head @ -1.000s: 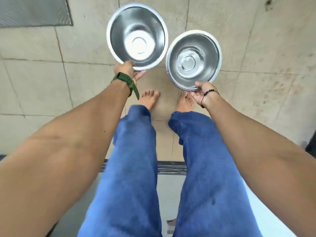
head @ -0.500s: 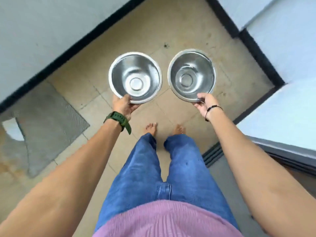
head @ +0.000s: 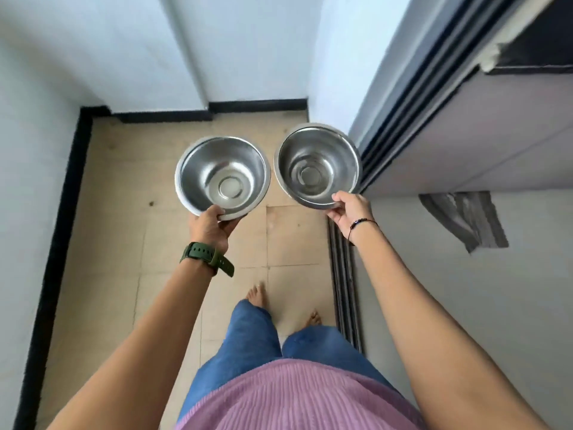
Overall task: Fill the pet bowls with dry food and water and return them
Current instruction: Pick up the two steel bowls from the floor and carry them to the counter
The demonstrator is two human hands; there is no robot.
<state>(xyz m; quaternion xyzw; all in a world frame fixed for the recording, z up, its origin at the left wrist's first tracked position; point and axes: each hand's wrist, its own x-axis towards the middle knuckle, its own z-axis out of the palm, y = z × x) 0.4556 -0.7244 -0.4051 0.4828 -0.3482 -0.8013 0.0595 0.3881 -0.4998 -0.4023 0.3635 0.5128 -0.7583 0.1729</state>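
Each hand pinches an empty steel bowl by its near rim: left hand [head: 210, 226] holding the left bowl [head: 221, 176], right hand [head: 350, 212] the right bowl [head: 317, 166]. Bare feet stand on beige floor tiles [head: 124, 212].

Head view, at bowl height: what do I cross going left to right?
White wall → black skirting → tiled floor → left-hand bowl → right-hand bowl → sliding door tracks → grey door panel.

left bowl [head: 221, 176] beside right bowl [head: 318, 165] | both above floor [head: 124, 212]
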